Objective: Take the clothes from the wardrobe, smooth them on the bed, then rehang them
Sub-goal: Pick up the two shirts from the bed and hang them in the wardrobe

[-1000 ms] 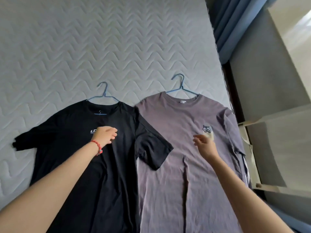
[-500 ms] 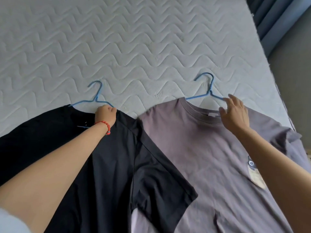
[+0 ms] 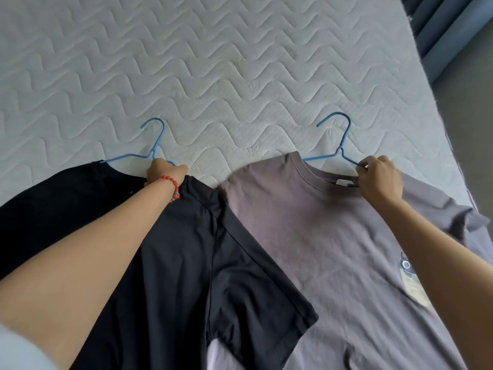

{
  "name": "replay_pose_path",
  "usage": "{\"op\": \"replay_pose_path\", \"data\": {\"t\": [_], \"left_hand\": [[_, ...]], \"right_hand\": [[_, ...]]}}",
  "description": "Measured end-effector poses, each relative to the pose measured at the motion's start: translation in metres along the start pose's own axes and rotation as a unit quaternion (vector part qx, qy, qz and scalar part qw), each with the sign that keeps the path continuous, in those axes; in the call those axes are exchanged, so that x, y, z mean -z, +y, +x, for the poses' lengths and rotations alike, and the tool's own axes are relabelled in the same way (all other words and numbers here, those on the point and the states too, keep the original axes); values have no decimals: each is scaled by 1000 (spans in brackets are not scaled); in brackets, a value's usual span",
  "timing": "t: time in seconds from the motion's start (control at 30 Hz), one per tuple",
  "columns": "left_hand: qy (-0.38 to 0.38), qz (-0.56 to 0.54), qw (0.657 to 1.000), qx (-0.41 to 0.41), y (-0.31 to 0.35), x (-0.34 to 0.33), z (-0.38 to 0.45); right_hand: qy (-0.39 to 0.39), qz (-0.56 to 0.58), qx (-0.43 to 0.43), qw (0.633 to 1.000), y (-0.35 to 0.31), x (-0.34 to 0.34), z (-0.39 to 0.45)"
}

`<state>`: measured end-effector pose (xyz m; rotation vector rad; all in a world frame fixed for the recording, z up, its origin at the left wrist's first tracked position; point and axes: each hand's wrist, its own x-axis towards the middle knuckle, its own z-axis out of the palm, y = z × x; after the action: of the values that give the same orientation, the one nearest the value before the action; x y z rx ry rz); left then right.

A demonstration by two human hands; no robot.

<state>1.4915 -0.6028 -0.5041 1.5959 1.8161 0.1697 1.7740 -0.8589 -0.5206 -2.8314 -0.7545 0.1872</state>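
Two T-shirts lie flat side by side on the bed (image 3: 240, 76), each on a blue wire hanger. The black T-shirt (image 3: 186, 263) is on the left, and its sleeve overlaps the grey T-shirt (image 3: 320, 249) on the right. My left hand (image 3: 165, 173), with a red bead bracelet at the wrist, grips the right shoulder of the left hanger (image 3: 152, 145) at the black collar. My right hand (image 3: 380, 180) grips the right arm of the right hanger (image 3: 337, 140) together with the grey collar. Both hooks point away from me.
The quilted white mattress stretches far beyond the shirts. Blue curtains (image 3: 448, 28) hang at the top right, with grey floor (image 3: 474, 129) beside the bed's right edge. A small printed patch (image 3: 410, 279) sits on the grey shirt's chest.
Both hands moved up from the shirt chests to the collars and closed on the hangers. My view moved closer to the necklines.
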Motion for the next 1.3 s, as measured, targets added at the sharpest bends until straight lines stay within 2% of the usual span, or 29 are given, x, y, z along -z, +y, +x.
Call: {"op": "replay_pose_path", "data": {"t": [0.27, 0.4, 0.5, 0.8, 1.0, 1.13, 1.3], "left_hand": [[36, -101, 991, -78, 8, 46, -63], [71, -144, 982, -98, 24, 101, -101], [79, -182, 975, -104, 37, 147, -132], [92, -283, 948, -115, 57, 284, -220], [161, -358, 914, -100, 30, 402, -274], [185, -403, 888, -121, -5, 484, -299], [219, -424, 865, -156, -61, 577, -325]], "right_hand": [[-29, 44, 38, 998, -20, 83, -47], [-35, 51, 87, 994, -40, 142, -77], [-37, 74, 90, 992, -61, 189, -96], [-118, 143, 104, 977, -150, 328, -166], [-151, 227, 120, 955, -220, 417, -219], [-183, 276, 126, 935, -283, 464, -267], [-252, 359, 143, 887, -369, 488, -346]]}}
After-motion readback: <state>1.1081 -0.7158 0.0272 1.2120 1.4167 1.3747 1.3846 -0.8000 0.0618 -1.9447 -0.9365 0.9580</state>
